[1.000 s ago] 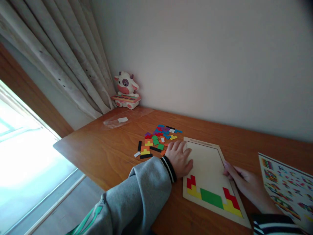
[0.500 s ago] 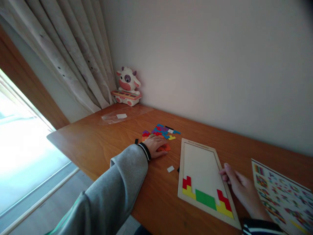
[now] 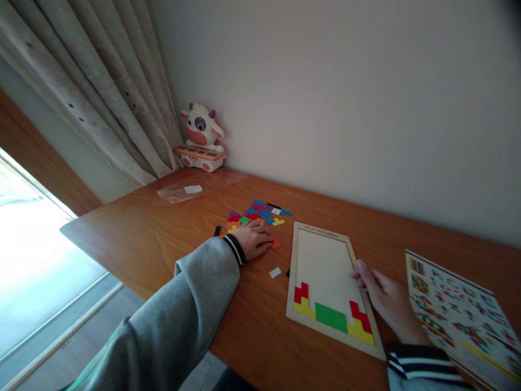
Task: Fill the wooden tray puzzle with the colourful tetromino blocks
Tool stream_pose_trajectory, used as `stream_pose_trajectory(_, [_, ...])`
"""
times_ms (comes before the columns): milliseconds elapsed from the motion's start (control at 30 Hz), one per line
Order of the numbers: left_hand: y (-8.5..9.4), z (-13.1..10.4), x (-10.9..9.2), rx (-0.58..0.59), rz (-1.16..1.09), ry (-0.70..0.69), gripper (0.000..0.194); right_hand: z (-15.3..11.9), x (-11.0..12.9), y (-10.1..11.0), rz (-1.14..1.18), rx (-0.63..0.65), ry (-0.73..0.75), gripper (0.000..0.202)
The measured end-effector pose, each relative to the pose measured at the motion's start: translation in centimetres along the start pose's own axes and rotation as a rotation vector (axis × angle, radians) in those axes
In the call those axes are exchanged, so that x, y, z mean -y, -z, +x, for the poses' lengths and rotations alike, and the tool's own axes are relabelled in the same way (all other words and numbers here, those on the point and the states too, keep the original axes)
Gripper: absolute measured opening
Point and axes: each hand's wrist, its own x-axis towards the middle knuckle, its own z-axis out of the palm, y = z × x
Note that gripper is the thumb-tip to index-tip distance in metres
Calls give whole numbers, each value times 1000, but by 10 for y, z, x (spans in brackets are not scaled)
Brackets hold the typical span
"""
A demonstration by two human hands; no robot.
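My left hand (image 3: 253,240) lies palm down over the near side of a pile of colourful puzzle pieces (image 3: 266,213), fingers stretched out. Its fingertips touch an orange piece (image 3: 275,243); whatever is under the palm is hidden. My right hand (image 3: 385,296) is closed, thumb and curled fingers at the right rim of the wooden puzzle board (image 3: 321,332). Along the board's near end sit a green block (image 3: 331,317), a red piece (image 3: 302,293) on a yellow piece (image 3: 304,308) at the left, and another red piece (image 3: 360,317) beside another yellow piece (image 3: 361,332) at the right.
A white piece (image 3: 275,272) lies between my left hand and the board, and a black piece (image 3: 217,231) left of the pile. A printed pattern sheet (image 3: 459,315) is at the right. A plastic bag (image 3: 173,194) and a cow toy (image 3: 201,133) stand farther back.
The whole view has shifted slightly. My left hand has drawn back a little to the left over the pieces, uncovering more of the pile. My right hand stays at the board's rim.
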Motion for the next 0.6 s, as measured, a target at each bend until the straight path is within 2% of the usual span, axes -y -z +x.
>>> stream_pose_trajectory(233, [-2,3,-5,9,-64,-12,27,0,1,0,-35,4,-3,61])
stream_pose_trajectory(600, [2,1,-12,-36,14,12,34,0,4,2,-62,-3,31,62])
